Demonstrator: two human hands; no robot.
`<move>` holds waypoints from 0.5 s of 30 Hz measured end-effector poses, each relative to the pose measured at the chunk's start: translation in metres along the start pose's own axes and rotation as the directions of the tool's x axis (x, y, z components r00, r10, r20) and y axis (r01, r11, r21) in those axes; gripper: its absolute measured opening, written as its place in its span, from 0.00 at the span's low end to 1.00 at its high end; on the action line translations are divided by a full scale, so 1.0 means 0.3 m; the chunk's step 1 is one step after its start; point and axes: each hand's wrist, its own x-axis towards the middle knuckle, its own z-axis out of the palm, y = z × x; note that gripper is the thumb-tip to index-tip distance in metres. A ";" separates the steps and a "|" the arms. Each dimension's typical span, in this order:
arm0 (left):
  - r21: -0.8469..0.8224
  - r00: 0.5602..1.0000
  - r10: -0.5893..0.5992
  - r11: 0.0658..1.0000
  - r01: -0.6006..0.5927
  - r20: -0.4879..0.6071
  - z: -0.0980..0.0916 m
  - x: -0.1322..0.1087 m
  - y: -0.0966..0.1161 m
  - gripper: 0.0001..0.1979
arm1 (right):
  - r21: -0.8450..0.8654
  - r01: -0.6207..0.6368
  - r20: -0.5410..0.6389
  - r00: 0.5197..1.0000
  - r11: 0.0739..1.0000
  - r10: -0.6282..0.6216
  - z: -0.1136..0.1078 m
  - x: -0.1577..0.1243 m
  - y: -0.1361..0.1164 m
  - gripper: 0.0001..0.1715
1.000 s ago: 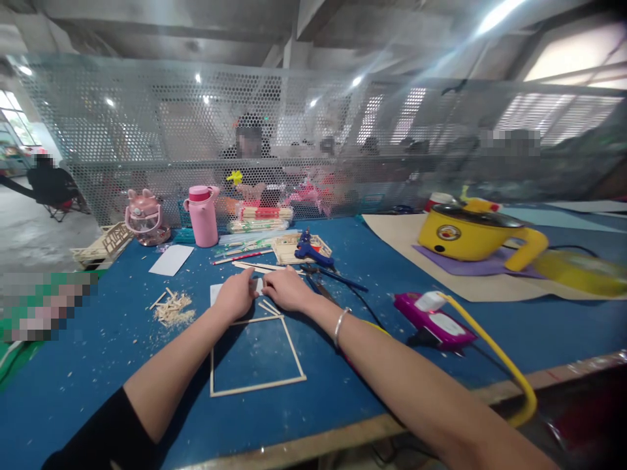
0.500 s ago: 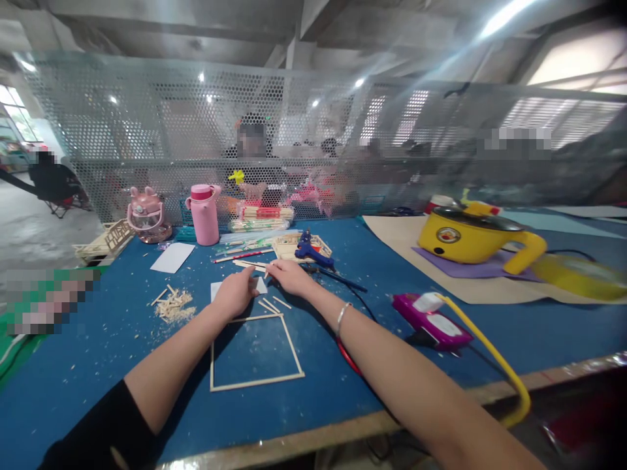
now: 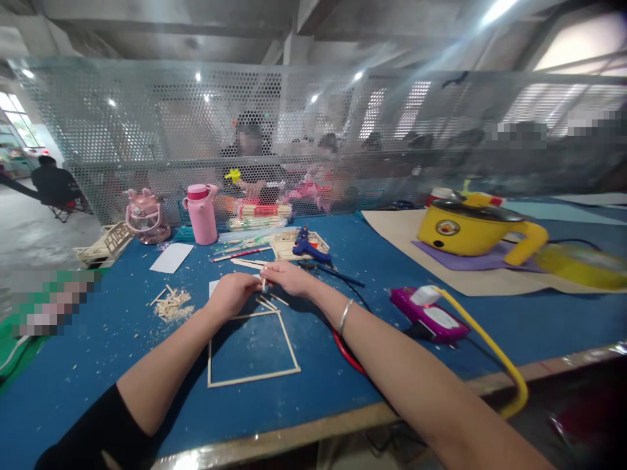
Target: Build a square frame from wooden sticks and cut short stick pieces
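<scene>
My left hand (image 3: pixel 230 294) and my right hand (image 3: pixel 290 277) meet just beyond the far edge of the stick frame (image 3: pixel 249 349), fingertips pinched together on one short wooden stick (image 3: pixel 264 283) held up off the blue table (image 3: pixel 98 352); both hands are curled nearly closed around it, the other fingers tucked in. The frame itself lies flat on the table just nearer me than my hands, its four thin sides already joined into a square with nothing yet inside it, so by my reckoning the outline is done and the filling-in remains. A few loose sticks (image 3: pixel 272 301) lie at the frame's far right corner, touching or almost touching it. Farther beyond the frame sits the blue glue gun (image 3: pixel 307 248), and well to the frame's left a heap of stick offcuts (image 3: pixel 171 305).
</scene>
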 end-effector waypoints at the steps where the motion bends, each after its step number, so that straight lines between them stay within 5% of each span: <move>1: -0.007 1.000 0.011 1.000 -0.011 -0.002 -0.002 -0.002 0.000 0.09 | 0.007 0.002 -0.001 1.000 1.000 -0.002 -0.001 -0.002 -0.001 0.20; 8: -0.007 1.000 0.023 1.000 -0.023 -0.017 -0.008 -0.018 0.005 0.08 | -0.017 0.010 -0.020 1.000 1.000 -0.010 0.008 -0.005 -0.005 0.20; 15: 0.053 0.996 -0.083 0.995 0.085 -0.045 0.031 -0.001 -0.024 0.11 | -0.214 0.006 -0.103 0.994 0.977 -0.029 0.001 -0.002 -0.012 0.13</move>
